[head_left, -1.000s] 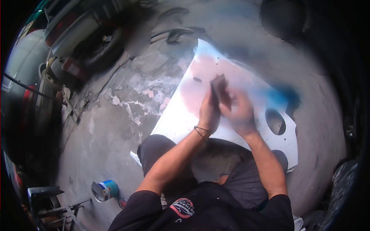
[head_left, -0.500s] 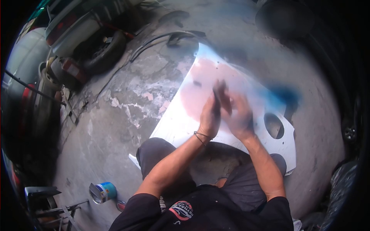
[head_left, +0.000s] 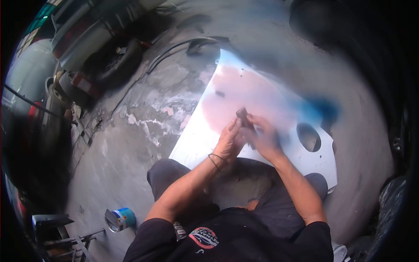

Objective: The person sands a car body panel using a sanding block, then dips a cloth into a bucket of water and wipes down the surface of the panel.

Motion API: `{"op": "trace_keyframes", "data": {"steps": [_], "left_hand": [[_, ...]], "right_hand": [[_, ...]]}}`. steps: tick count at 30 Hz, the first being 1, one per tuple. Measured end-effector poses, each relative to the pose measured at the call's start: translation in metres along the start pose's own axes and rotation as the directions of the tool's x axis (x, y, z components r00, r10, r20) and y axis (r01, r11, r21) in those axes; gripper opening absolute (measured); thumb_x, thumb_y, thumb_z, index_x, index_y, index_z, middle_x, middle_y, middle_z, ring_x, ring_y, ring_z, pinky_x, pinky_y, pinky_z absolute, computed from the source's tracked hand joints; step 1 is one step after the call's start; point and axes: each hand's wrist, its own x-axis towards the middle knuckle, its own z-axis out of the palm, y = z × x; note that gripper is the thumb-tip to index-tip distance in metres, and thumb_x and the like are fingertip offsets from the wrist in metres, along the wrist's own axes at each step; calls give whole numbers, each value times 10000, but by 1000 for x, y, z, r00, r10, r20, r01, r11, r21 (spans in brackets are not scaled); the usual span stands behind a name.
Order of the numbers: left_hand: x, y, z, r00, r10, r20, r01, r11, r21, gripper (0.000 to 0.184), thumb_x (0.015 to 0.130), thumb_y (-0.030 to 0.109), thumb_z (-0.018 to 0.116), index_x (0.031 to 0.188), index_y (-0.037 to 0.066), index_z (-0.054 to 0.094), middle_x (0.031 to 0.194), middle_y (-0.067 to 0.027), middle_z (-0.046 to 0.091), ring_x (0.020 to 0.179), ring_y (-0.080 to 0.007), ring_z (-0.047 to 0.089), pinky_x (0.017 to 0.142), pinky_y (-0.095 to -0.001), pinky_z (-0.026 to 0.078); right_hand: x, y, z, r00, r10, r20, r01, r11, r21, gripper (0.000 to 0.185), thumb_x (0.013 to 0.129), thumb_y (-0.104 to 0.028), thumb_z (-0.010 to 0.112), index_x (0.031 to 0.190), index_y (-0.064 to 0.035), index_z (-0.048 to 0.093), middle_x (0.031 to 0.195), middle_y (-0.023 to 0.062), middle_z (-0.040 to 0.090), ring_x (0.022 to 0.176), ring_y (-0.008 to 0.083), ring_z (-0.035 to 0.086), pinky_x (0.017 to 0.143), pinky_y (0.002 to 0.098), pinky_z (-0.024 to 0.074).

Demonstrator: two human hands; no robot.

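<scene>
Both of my hands come together over a white car body panel (head_left: 192, 146) with a large pinkish patch (head_left: 227, 83). Between them is a small dark reddish-brown piece of sandpaper (head_left: 242, 114), apparently folded. My left hand (head_left: 228, 140) has it pinched with thumb and fingers on the left side. My right hand (head_left: 265, 137) closes on it from the right, partly blurred. A small dark mark or scrap (head_left: 220, 93) shows on the pink patch. The panel has an oval opening (head_left: 309, 137) near its right end and lies across in front of my knees.
A blue-labelled can (head_left: 122, 219) stands on the concrete floor at lower left, beside a metal frame (head_left: 80, 240). Car parts and a tire (head_left: 124, 61) fill the upper left. A curved dark strip (head_left: 174, 46) lies beyond the panel. A blue smear blurs the view at right.
My hands were raised with palms nearly together and blurred; now they have come lower and closer to me, with the sandpaper pinched between them. The view has shifted slightly.
</scene>
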Motion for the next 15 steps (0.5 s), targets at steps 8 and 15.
{"op": "trace_keyframes", "data": {"steps": [8, 15], "left_hand": [[4, 16, 20, 994, 85, -71, -66, 970, 235, 687, 1165, 390, 606, 1720, 117, 305, 1674, -171, 475, 1512, -325, 512, 1194, -502, 503], [-18, 35, 70, 979, 190, -74, -149, 914, 378, 668, 1188, 369, 543, 1761, 203, 244, 1582, -162, 509, 1425, -294, 560, 1125, -471, 574]], "right_hand": [[-6, -5, -5, 986, -154, -59, 147, 984, -102, 403, 1058, -238, 736, 1406, -36, 750, 1245, 202, 752, 1053, 293, 750, 959, 393, 594], [-20, -42, -20, 988, -150, -33, 148, 987, -55, 419, 1049, -196, 754, 1442, -54, 738, 1216, 216, 748, 1000, 295, 763, 931, 396, 608]]}}
